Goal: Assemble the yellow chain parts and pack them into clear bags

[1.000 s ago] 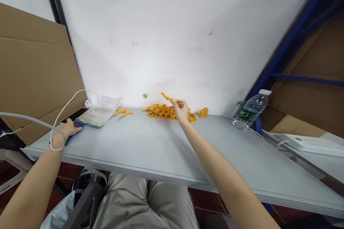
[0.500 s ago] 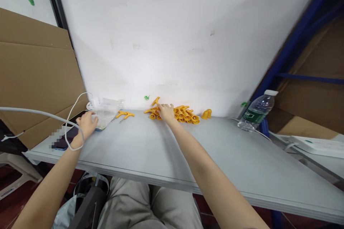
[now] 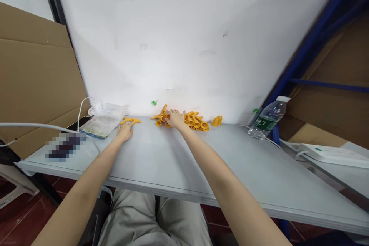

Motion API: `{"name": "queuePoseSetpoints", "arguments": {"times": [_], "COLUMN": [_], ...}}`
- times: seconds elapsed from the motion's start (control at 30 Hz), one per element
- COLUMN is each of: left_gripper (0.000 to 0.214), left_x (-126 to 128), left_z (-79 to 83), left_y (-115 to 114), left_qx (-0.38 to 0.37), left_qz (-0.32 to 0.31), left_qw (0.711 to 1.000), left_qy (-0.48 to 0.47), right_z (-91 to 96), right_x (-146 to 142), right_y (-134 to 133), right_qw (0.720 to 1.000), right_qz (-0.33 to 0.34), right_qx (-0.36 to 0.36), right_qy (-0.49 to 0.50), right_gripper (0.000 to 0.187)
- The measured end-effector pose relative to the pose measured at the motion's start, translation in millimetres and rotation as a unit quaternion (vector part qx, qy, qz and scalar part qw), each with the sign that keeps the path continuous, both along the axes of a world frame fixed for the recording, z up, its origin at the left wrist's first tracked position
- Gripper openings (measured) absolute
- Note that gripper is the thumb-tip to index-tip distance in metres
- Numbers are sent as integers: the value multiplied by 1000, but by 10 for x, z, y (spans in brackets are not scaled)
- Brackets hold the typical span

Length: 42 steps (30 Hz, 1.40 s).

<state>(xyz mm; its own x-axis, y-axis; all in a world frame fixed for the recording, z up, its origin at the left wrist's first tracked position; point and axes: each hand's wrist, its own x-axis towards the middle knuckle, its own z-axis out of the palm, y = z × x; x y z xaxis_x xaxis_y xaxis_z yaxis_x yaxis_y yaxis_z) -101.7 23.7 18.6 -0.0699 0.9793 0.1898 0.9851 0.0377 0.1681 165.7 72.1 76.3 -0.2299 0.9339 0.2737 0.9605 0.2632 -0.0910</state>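
Note:
My left hand [image 3: 125,133] is at the two orange-handled corkscrews [image 3: 135,120] on the left of the table, its fingers bent closed over their metal spirals, which it covers. My right hand [image 3: 176,119] lies on the left part of a pile of orange corkscrews [image 3: 196,123] against the wall, thumb and fingers apart. Several flared, bell-shaped ends in the pile face me. One T-shaped handle [image 3: 164,108] sticks up beside my right thumb. What lies under the right palm is hidden. Two loose orange bell-shaped pieces [image 3: 216,120] stand right of the pile.
A clear plastic bag [image 3: 103,120] lies at the left, near a blurred-out phone [image 3: 65,148] and a white cable [image 3: 34,125]. A cardboard sheet [image 3: 37,80] borders that side. At the right stand a water bottle [image 3: 266,119] and a white power strip [image 3: 331,154].
My left hand has moved right from beside the plastic bag to the two corkscrews. My right hand stays on the pile. The view has shifted slightly.

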Motion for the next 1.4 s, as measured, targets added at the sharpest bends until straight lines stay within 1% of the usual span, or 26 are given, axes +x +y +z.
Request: {"name": "queuePoseSetpoints", "arguments": {"times": [0.07,0.13,0.2,0.27,0.33,0.4,0.47,0.53,0.57,0.63,0.73,0.8,0.97,1.1,1.23,1.4], "left_gripper": [37,33,32,32,31,31,36,44,48,55,58,57,56,55,55,56], "left_x": [102,217,342,470,583,663,694,676,653,598,538,529,558,579,594,606], "left_z": [41,88,131,165,187,186,148,70,21,-82,-193,-222,-210,-197,-199,-198], "left_y": [-16,-42,-61,-61,-46,-29,-24,-33,-41,-58,-72,-77,-99,-124,-138,-145], "left_qx": [2,-1,-19,-46,-75,-89,-66,-18,-1,2,-13,-11,2,4,9,11], "left_qz": [0,-9,-25,-37,-40,-32,-9,17,26,27,-4,-24,-39,-43,-43,-39], "left_qw": [1000,1000,999,998,994,990,990,991,992,995,996,996,996,996,996,997], "left_qy": [10,4,-12,-38,-70,-104,-128,-128,-119,-100,-84,-81,-86,-81,-73,-68], "right_z": [37,67,68,22,-79,-224,-387,-535,-598,-695,-780,-810,-820,-789,-768,-772], "right_x": [149,382,699,1072,1452,1782,2023,2167,2207,2240,2230,2211,2185,2180,2177,2185], "right_y": [-4,1,15,35,55,73,95,129,149,191,236,245,252,281,313,333], "right_qw": [999,993,985,975,960,942,937,940,942,944,943,942,943,945,942,948], "right_qz": [2,-10,-38,-86,-149,-196,-224,-248,-252,-261,-276,-287,-294,-287,-285,-271], "right_qx": [45,106,157,178,184,188,151,76,50,6,-40,-65,-111,-125,-157,-137], "right_qy": [21,46,68,102,153,199,223,223,217,201,181,164,109,96,87,89], "right_gripper": [45,44,42,39,36,36,36,39,40,42,44,46,52,55,58,58]}}
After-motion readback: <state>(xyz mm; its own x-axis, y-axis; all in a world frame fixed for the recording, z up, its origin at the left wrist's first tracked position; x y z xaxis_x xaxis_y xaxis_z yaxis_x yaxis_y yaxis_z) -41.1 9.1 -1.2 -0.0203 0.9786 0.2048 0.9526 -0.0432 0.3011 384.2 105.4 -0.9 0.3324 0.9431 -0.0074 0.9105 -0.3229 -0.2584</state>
